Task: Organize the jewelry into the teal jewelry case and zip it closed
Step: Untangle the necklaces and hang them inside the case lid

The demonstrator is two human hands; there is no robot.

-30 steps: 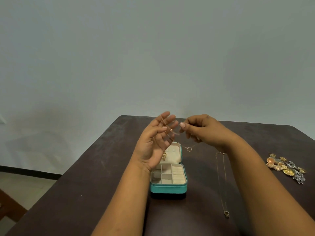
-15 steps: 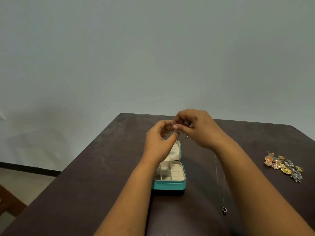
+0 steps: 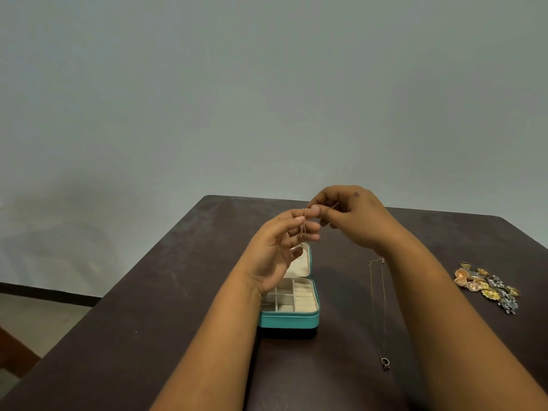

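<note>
The teal jewelry case [image 3: 289, 304] lies open on the bench [image 3: 184, 292], lid tilted back, tray compartments showing empty. Above it a fine gold chain [image 3: 302, 229] is wound over the left hand [image 3: 277, 250], pinched at the fingertips by both; the right hand [image 3: 353, 221] grips its free end. Since a second ago the left palm has closed from spread, and the hands have drawn together, so the chain looks gathered for stowing. A second necklace [image 3: 378, 310] and a brooch pile [image 3: 486, 287] remain unpacked, unmoved.
</note>
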